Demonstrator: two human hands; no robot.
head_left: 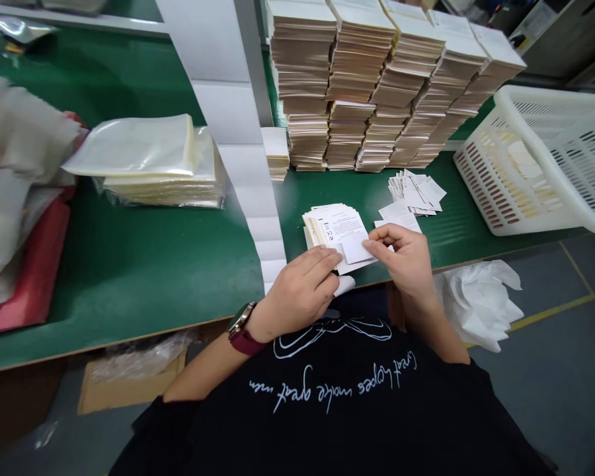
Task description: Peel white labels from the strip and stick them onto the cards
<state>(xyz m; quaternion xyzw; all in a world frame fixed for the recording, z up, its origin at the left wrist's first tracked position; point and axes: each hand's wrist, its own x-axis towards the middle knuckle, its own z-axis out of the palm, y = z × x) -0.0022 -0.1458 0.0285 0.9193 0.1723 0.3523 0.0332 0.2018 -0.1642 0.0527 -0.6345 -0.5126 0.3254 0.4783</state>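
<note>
A small blank white slip of paper [356, 248] lies over a fanned pile of printed leaflets [344, 221] near the table's front edge. My right hand [404, 261] pinches the slip's right edge between thumb and forefinger. From the other side, my left hand [305, 281] has its fingers bent over the slip's left edge and the pile's lower corner. Its thumb is mostly hidden; something white [344, 285] shows under those fingers. Just beyond my right hand lie loose white slips [416, 193], spread in a small heap.
Tall stacks of paper [357, 66] stand at the back. A white plastic basket [530, 165] is at the right. Left of a grey post, clear plastic bags [149, 152] lie piled beside a red bag [34, 264]. A white sack [480, 301] hangs below the table edge.
</note>
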